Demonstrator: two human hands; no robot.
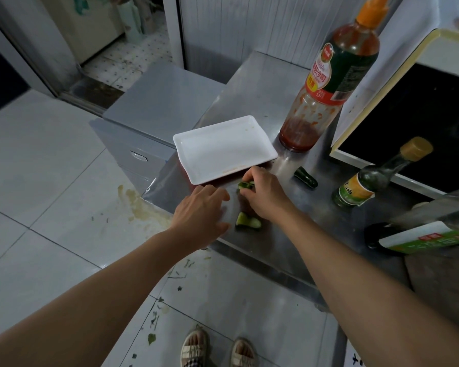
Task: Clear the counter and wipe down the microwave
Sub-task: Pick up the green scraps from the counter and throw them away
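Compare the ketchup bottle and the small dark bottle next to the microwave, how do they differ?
The ketchup bottle is much taller and wider than the dark bottle. The ketchup bottle has an orange nozzle cap; the dark bottle has a tan cap. The ketchup bottle is clear plastic, nearly empty, with red sauce at the bottom; the dark bottle's contents cannot be seen. Both stand upright on the steel counter and carry labels.
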